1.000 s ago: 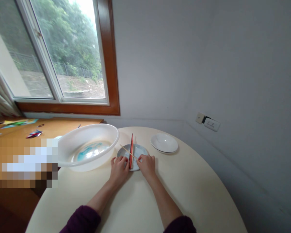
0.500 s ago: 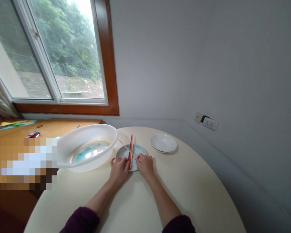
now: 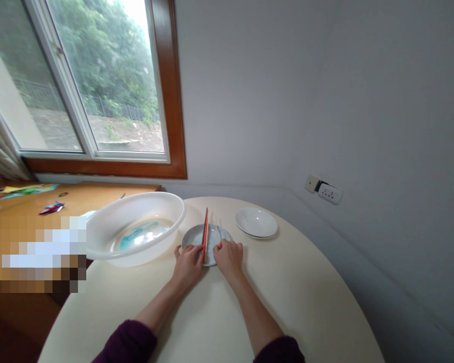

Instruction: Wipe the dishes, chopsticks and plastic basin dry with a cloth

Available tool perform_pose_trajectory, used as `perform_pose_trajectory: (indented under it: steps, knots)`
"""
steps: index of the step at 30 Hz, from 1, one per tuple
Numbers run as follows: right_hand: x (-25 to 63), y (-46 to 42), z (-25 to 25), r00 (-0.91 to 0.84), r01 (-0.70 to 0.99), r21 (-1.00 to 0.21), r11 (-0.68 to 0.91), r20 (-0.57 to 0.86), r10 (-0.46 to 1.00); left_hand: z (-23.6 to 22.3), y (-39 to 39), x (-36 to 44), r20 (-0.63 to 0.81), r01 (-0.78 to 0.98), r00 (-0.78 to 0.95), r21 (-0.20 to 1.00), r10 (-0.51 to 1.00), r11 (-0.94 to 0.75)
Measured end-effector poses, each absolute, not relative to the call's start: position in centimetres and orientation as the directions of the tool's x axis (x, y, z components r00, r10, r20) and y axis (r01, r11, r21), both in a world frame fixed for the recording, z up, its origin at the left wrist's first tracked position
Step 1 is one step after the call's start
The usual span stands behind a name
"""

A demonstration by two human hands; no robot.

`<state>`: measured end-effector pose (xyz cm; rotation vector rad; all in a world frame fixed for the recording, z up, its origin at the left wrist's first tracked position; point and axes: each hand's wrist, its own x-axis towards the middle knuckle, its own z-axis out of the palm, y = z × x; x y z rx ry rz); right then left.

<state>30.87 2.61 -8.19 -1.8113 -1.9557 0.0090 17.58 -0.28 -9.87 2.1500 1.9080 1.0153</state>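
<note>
Left hand [image 3: 188, 263]: my fingers are bent at the near part of the red chopsticks [image 3: 205, 233], touching them along their left side; I cannot tell whether thumb and fingers are closed around them.
Right hand [image 3: 229, 256]: my fingertips are pinched together on the near end of a pale chopstick [image 3: 217, 230], the rest of my fingers curled; the stick points away from me.
Red chopsticks: they lie between my hands, nearer my left, over the plate, with their far ends past its rim; a pale strip shows along their right side. I cannot tell how many there are.
Plate [image 3: 191, 236]: grey, just ahead of and between my hands, its near edge reaching between my wrists and fingers.
Basin [image 3: 153, 255]: big, whitish and see-through, beyond and left of my left hand, blue pattern at its bottom.
Dishes [image 3: 256, 222]: white, one stacked in another, ahead and right of my right hand, apart from the plate.
Surface [image 3: 295, 287]: cream and round, under both my forearms.
Desk [image 3: 98, 194]: brown, far left of my left hand, past the basin, with papers [image 3: 30, 190] on it.
Sleeves [image 3: 126, 343]: purple, pushed up my forearms.
</note>
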Motion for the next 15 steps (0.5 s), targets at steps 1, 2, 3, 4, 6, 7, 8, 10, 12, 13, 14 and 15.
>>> perform_pose_trajectory:
  steps: [1,2,3,4,6,7,8,10,12,13,14,15]
  knots:
    - [30.85,2.56,-8.16,-0.023,0.942,-0.309,0.132,0.333,0.943,-9.94,-0.25,17.57,0.41,0.849,-0.004,0.483,0.912,-0.213]
    - [30.84,2.51,-8.12,-0.029,0.944,-0.302,0.136,0.335,0.942,-10.02,-0.22,17.56,0.409,0.849,-0.003,0.483,0.912,-0.213]
    - [30.82,2.45,-8.07,-0.035,0.945,-0.295,0.141,0.336,0.941,-10.08,-0.2,17.55,0.409,0.85,-0.002,0.482,0.913,-0.214]
    - [30.8,2.4,-8.03,-0.042,0.946,-0.289,0.147,0.339,0.94,-10.14,-0.19,17.54,0.409,0.849,-0.002,0.482,0.913,-0.214]
    - [30.72,2.31,-7.96,-0.058,0.947,-0.277,0.161,0.345,0.937,-10.2,-0.2,17.54,0.408,0.848,-0.003,0.485,0.913,-0.213]
    - [30.68,2.27,-7.94,-0.066,0.948,-0.272,0.168,0.347,0.935,-10.19,-0.21,17.55,0.408,0.847,-0.004,0.487,0.913,-0.213]
    - [30.62,2.24,-7.93,-0.075,0.948,-0.266,0.176,0.349,0.934,-10.16,-0.23,17.56,0.407,0.846,-0.005,0.489,0.914,-0.214]
    - [30.49,2.2,-7.95,-0.095,0.947,-0.255,0.192,0.35,0.932,-10.05,-0.29,17.62,0.406,0.843,-0.006,0.494,0.914,-0.214]
    - [30.39,2.17,-8.0,-0.116,0.947,-0.245,0.21,0.348,0.93,-9.88,-0.39,17.68,0.408,0.84,-0.01,0.498,0.913,-0.214]
    - [30.35,2.15,-8.02,-0.126,0.946,-0.241,0.218,0.347,0.93,-9.8,-0.45,17.71,0.41,0.839,-0.011,0.501,0.912,-0.215]
    - [30.33,2.13,-8.04,-0.134,0.945,-0.237,0.225,0.345,0.929,-9.71,-0.51,17.73,0.411,0.837,-0.011,0.503,0.911,-0.217]
    - [30.32,2.11,-8.04,-0.141,0.944,-0.235,0.23,0.344,0.928,-9.64,-0.56,17.75,0.412,0.835,-0.011,0.504,0.911,-0.218]
